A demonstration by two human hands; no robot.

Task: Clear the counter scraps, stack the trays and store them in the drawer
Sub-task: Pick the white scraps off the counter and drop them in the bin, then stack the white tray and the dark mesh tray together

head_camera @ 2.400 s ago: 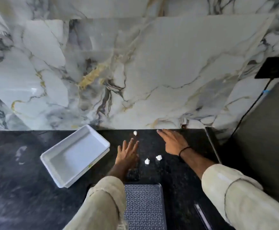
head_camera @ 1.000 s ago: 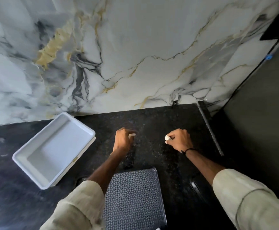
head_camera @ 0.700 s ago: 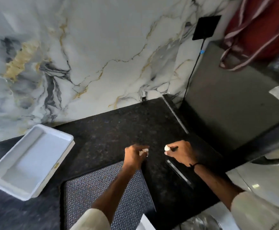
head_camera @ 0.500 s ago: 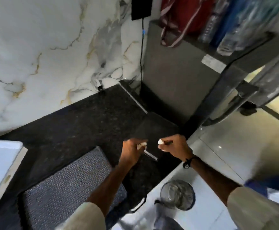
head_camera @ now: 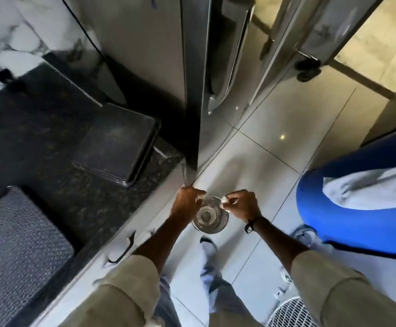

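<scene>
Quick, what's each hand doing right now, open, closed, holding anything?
Left hand: closed, pinching a pale scrap above the mesh bin.
Right hand: closed on a white scrap.

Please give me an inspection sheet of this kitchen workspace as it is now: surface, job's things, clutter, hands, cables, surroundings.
Surface: black speckled counter, no loose scraps seen.
Job's things: dark tray upside down near the counter corner; patterned grey tray at the left; white scraps in both hands.
Clutter: nothing seen.
Hands: left hand and right hand each pinch a scrap above the round mesh bin on the floor.
Cables: black cable runs down the wall.
Surroundings: steel fridge, tiled floor, blue object.
</scene>
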